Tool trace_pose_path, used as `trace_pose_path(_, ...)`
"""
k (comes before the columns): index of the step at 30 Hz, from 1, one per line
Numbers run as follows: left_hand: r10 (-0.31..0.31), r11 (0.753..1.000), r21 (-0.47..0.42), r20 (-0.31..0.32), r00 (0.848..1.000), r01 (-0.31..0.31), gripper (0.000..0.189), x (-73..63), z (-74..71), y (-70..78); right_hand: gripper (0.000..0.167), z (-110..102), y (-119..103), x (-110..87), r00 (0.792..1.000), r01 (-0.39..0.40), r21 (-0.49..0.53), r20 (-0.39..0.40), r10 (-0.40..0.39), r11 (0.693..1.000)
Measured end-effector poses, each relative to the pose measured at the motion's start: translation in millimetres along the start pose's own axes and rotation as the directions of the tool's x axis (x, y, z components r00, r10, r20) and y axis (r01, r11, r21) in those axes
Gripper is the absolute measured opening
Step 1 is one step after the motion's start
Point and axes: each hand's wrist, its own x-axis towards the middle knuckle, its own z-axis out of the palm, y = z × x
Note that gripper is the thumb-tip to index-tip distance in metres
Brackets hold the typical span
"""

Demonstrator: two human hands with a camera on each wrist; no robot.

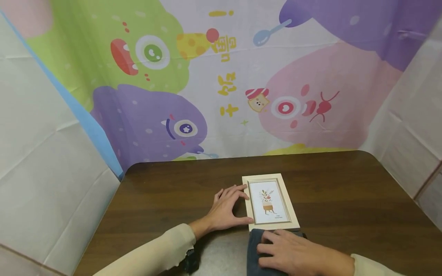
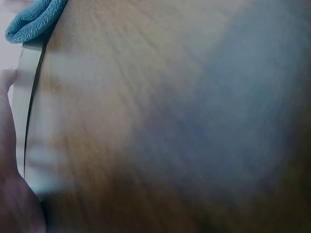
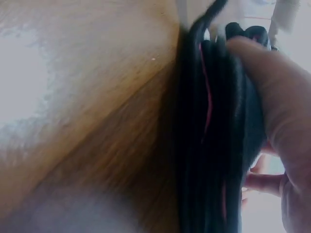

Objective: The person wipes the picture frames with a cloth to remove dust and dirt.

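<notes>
A cream picture frame [image 1: 288,203] lies face up on the table, with a potted-plant print inside. My left hand [image 1: 226,211] rests at its left side, fingertips and thumb spread along that rail. In the left wrist view, the thumb lies against the side of the frame [image 2: 26,77]. Just below the frame's near edge, my right hand [image 1: 290,251] holds a folded dark blue cloth [image 1: 254,245]. The right wrist view shows several layers of the cloth [image 3: 214,121] with thumb and fingers around it. Its fluffy folded end [image 2: 36,22] overlaps the frame in the left wrist view.
The dark brown wooden table [image 1: 165,191] extends to both sides of the frame. A cartoon-printed curtain [image 1: 221,126] hangs behind its far edge, and pale panels [image 1: 51,153] stand at the sides. A black device [image 1: 190,262] sits under the left wrist.
</notes>
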Motion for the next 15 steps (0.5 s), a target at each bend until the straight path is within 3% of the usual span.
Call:
trace_pose_path(2, -0.001, 1.0, 0.0, 0.0, 1.0, 0.001, 0.062, 0.0, 0.2, 0.2, 0.016, -1.0, 0.1, 1.9, 1.0, 0.011, -0.005, -0.002, -0.011, 1.0)
trace_pose_path(5, -0.002, 1.0, -0.003, -0.002, 1.0, 0.002, 0.062, -0.2, 0.3, 0.3, 0.023, -1.4, 1.0, 2.8, 1.0, 0.022, 0.001, -0.014, -0.022, 1.0)
trace_pose_path(7, -0.003, 1.0, -0.006, 0.0, 1.0, 0.003, 0.061, -0.7, -0.1, 0.9, 0.029, -1.0, 0.9, 2.6, 0.999, 0.027, 0.001, -0.039, -0.027, 1.0)
trace_pose_path(15, 0.0, 1.0, -0.01, 0.003, 1.0, 0.0, 0.062, -0.6, -0.1, 0.5, 0.024, 2.0, 0.1, 6.5, 0.986, 0.053, 0.007, -0.159, -0.052, 0.999)
